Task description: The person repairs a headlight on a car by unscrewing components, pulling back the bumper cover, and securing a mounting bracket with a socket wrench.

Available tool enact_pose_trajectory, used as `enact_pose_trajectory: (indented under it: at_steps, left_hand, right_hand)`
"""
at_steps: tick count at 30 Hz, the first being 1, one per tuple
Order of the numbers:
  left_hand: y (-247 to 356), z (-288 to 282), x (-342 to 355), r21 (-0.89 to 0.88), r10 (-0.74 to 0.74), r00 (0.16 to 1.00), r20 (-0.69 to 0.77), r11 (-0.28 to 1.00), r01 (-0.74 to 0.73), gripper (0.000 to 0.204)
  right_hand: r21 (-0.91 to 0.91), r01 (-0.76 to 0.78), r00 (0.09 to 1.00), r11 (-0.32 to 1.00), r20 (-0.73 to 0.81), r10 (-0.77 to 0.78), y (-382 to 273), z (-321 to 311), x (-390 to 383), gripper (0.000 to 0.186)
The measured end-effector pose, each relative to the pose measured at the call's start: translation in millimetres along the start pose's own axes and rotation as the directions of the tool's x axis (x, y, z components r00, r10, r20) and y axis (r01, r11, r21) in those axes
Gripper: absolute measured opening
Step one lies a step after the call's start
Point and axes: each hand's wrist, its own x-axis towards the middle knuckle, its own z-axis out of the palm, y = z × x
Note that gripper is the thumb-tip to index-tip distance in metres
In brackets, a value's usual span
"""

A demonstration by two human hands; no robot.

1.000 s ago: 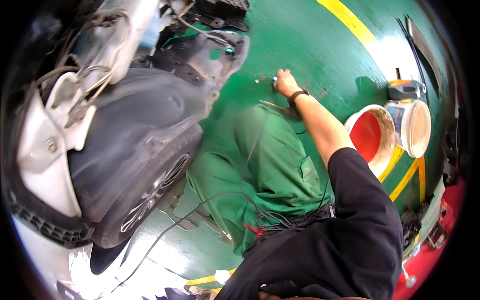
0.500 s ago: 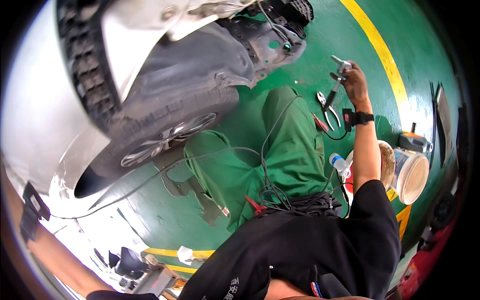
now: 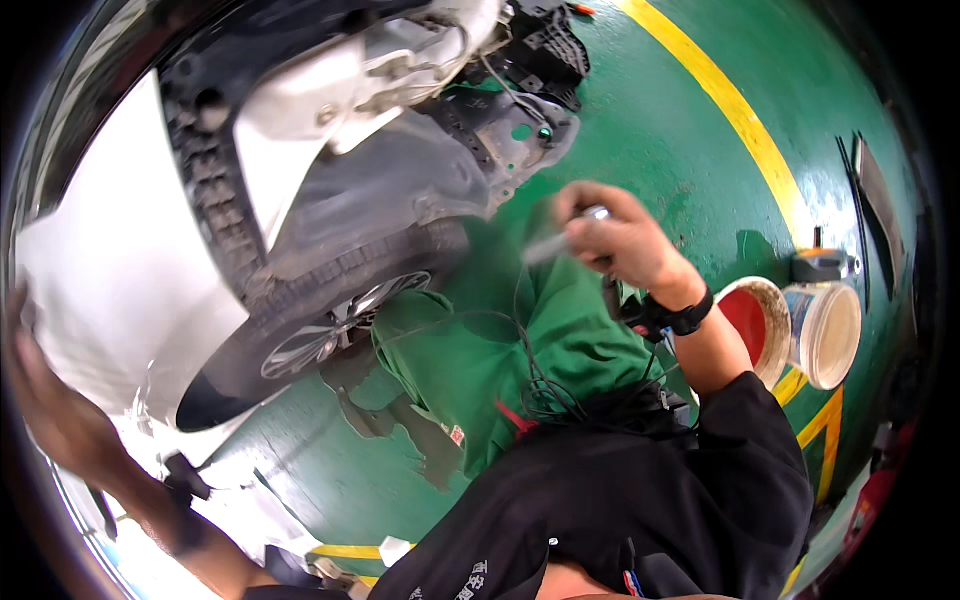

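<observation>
My right hand (image 3: 630, 245) is raised over my right thigh, its fingers closed round a hammer (image 3: 597, 213). The hammer's metal end shows above the fist, and the shaft is smeared by motion. At the far left my left hand (image 3: 60, 415) reaches up along the white car body panel (image 3: 130, 260), fingers stretched out against or close to its edge. Below the panel sits the front wheel (image 3: 345, 320), with the dark grey wheel-arch liner (image 3: 400, 175) exposed above it. A thin cable (image 3: 450, 318) crosses my green trousers (image 3: 560, 330).
Right of me stand a bucket with a red inside (image 3: 745, 320) and a pale lidded tub (image 3: 828, 340), with a grey device (image 3: 822, 265) behind it. Long dark strips (image 3: 862, 220) lie farther right. Black stripped car parts (image 3: 540, 55) jut out ahead. A yellow line (image 3: 720, 80) crosses the green floor.
My right hand has swung left with the hammer, from above the floor to over my thigh. My left hand has come into view at the panel. The pliers on the floor no longer show.
</observation>
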Motion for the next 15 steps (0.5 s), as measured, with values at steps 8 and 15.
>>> enact_pose_trajectory:
  at_steps: [8,15]
  left_hand:
    - [189.7,120.9,-130.0,-0.720,0.115,0.825,0.553,0.564,0.404,0.052]
    - [196.0,137.0,-163.1,-0.633,-0.093,0.653,0.752,0.176,0.754,0.034]
  right_hand:
    - [-0.168,0.200,0.933,0.965,0.334,-0.135,-2.2,75.1,-6.0,0.017]
    - [-0.218,0.188,0.951,0.958,0.285,-0.122,12.7,81.1,-6.2,0.019]
